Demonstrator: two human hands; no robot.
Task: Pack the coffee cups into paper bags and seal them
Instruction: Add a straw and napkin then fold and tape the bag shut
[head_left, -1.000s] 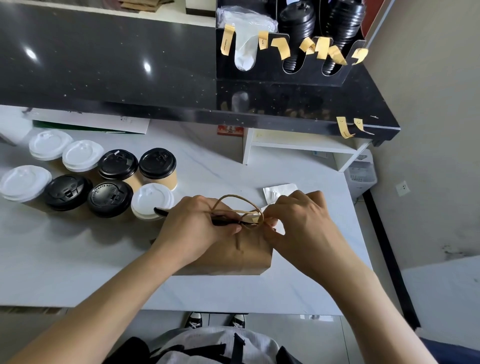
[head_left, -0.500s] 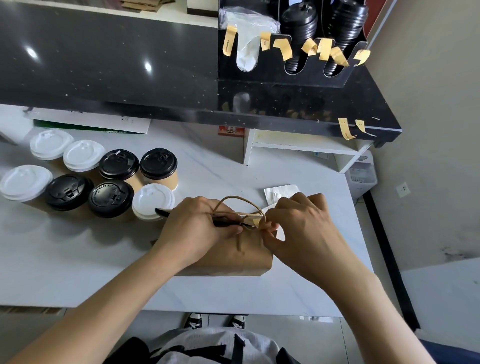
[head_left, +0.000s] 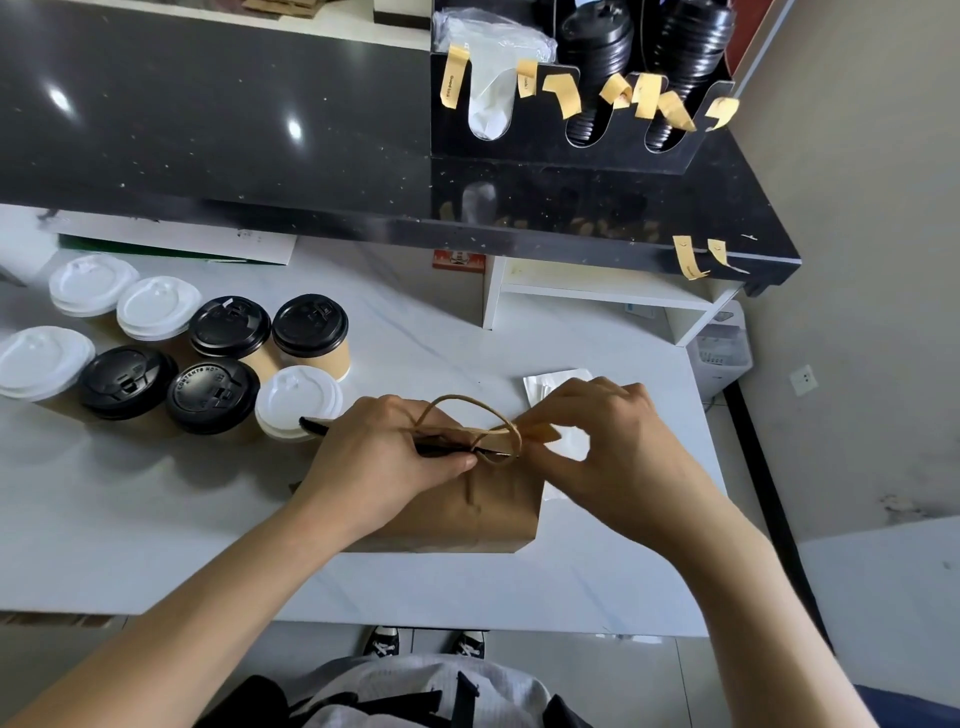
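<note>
Right now the left hand (head_left: 384, 457) is curling its fingers (head_left: 457, 461) around the folded top of the brown paper bag (head_left: 467, 512), gripping it together with a thin black pen-like stick (head_left: 374, 435) that is lying along the fold. Opposite, the right hand (head_left: 618, 447) is pinching a small tan sticker (head_left: 540, 432) between thumb and forefinger at the fold's right end, its other fingers loosely bent. Standing upright near the bench's front edge, the bag is running its top fold left to right, with the twine handles (head_left: 470, 413) looping upward. Left of the bag, toward the bench's left edge, eight lidded coffee cups (head_left: 311, 335) are clustering in two rows, white and black lids mixed.
</note>
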